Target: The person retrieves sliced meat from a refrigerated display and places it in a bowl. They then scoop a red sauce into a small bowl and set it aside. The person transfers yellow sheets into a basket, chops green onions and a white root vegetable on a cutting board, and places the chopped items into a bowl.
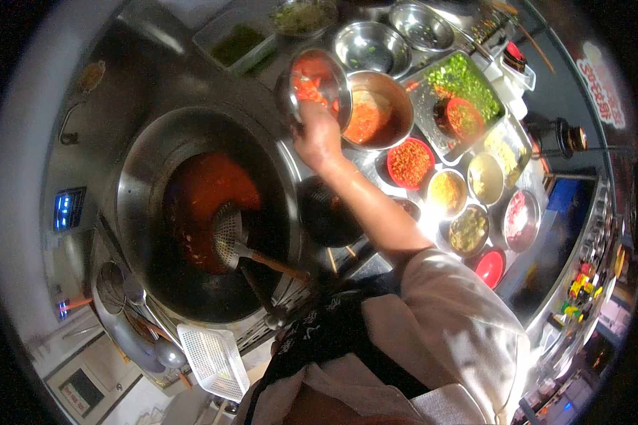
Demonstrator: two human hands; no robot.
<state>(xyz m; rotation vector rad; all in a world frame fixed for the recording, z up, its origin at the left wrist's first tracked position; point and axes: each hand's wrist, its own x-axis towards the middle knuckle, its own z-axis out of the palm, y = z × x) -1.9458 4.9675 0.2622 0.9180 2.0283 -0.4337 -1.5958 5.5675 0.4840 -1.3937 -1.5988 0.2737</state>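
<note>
In the frame's upper middle, the right hand (pixel 319 139) grips the near rim of a metal bowl (pixel 342 91); the bowl, containing red pieces (pixel 308 86), lies directly above the hand. Left of centre, a strainer (pixel 228 237) rests inside a large wok (pixel 143 205).

Pale short-sleeved shirt (pixel 468 319); black apron (pixel 347 333), probably; small white markings (pixel 310 327).

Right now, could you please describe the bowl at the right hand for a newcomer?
Start at the big wok, then look past its upper-right rim. There, the right hand touches a metal bowl of red pieces, the only bowl being touched.
</note>
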